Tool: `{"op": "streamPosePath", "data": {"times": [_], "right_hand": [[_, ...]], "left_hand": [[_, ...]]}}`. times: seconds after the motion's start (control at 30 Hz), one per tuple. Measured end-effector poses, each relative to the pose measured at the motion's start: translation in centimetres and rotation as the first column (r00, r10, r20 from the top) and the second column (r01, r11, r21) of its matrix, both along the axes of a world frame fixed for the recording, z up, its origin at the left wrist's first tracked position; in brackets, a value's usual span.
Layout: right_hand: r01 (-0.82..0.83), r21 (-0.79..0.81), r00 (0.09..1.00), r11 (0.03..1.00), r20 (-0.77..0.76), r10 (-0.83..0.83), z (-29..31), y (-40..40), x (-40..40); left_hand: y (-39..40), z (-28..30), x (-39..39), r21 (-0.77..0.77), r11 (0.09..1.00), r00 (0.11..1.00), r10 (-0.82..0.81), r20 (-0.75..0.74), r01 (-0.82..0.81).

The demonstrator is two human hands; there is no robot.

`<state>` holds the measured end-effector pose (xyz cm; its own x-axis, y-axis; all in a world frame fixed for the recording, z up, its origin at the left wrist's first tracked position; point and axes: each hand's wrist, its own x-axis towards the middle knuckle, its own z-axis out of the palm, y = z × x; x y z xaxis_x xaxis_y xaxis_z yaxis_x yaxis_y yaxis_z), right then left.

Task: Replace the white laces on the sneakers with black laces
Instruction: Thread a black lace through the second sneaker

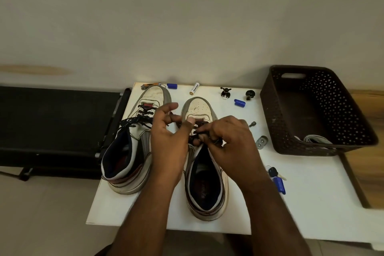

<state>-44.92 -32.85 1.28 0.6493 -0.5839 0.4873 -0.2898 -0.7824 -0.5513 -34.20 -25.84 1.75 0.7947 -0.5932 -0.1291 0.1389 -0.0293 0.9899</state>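
Mid-frame, I judge lacing of the right-hand worn white leather sneaker (204,151) underway: my right hand (230,143) pinches the black cord lace (194,138), left hand (168,131) loosely curled beside; next, thread upper eyelets.

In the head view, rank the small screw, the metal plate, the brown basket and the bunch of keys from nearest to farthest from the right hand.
From the right hand:
1. Small screw, just past the knuckles on its right.
2. Metal plate, slightly farther right on the table.
3. Bunch of keys, lower right beside the forearm.
4. Brown basket, far right, with white laces inside.

The screw and plate are nearly level.
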Motion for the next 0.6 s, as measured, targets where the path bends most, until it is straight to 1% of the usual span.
{"op": "streamPosePath", "data": {"times": [0.07, 0.1, 0.13, 0.2, 0.27, 0.3, 0.33, 0.4, 0.43, 0.47, 0.6], "right_hand": [[0.063, 0.097, 0.995, 0.993, -0.089, -0.055, 0.1, 0.0, -0.2], [0.068, 0.203, 0.994, 0.977, -0.098, -0.049, 0.2, 0.0, -0.3], [0.057, 0.358, 0.997, 0.932, -0.077, -0.032, 0.3, -0.1, -0.3], [-0.007, 0.649, 0.999, 0.761, 0.043, -0.027, 0.8, -0.4, -0.4], [-0.089, 0.806, 0.988, 0.585, 0.144, -0.048, 1.2, -0.5, -0.6], [-0.121, 0.843, 0.983, 0.524, 0.174, -0.053, 1.2, -0.5, -0.7], [-0.139, 0.862, 0.98, 0.487, 0.191, -0.059, 1.2, -0.4, -0.7], [-0.155, 0.884, 0.974, 0.441, 0.212, -0.082, 1.0, -0.5, -0.6], [-0.162, 0.892, 0.971, 0.421, 0.22, -0.091, 0.9, -0.5, -0.5], [-0.167, 0.9, 0.969, 0.403, 0.225, -0.101, 0.8, -0.5, -0.4], [-0.143, 0.911, 0.974, 0.387, 0.198, -0.106, 0.7, -0.7, -0.7]], "left_hand": [[0.2, 0.5, -0.1, -0.071, 0.995, 0.997, -0.077, 0.004, 0.077], [0.2, 0.6, -0.2, -0.09, 0.988, 0.992, -0.125, 0.024, 0.127], [0.2, 0.7, -0.3, -0.095, 0.98, 0.984, -0.172, 0.049, 0.176], [0.3, 0.5, -0.3, -0.077, 0.965, 0.965, -0.243, 0.1, 0.251], [0.6, 0.4, 0.2, -0.022, 0.952, 0.942, -0.298, 0.154, 0.305], [0.8, 0.4, 0.6, 0.023, 0.942, 0.922, -0.332, 0.197, 0.335], [1.0, 0.2, 1.0, 0.094, 0.927, 0.888, -0.375, 0.265, 0.364], [1.3, 0.0, 1.7, 0.255, 0.879, 0.79, -0.474, 0.389, 0.402], [1.4, 0.0, 1.8, 0.313, 0.854, 0.756, -0.516, 0.402, 0.416], [1.5, 0.1, 1.9, 0.34, 0.836, 0.74, -0.543, 0.397, 0.43], [1.9, 0.6, 2.4, 0.392, 0.782, 0.68, -0.619, 0.393, 0.485]]}}
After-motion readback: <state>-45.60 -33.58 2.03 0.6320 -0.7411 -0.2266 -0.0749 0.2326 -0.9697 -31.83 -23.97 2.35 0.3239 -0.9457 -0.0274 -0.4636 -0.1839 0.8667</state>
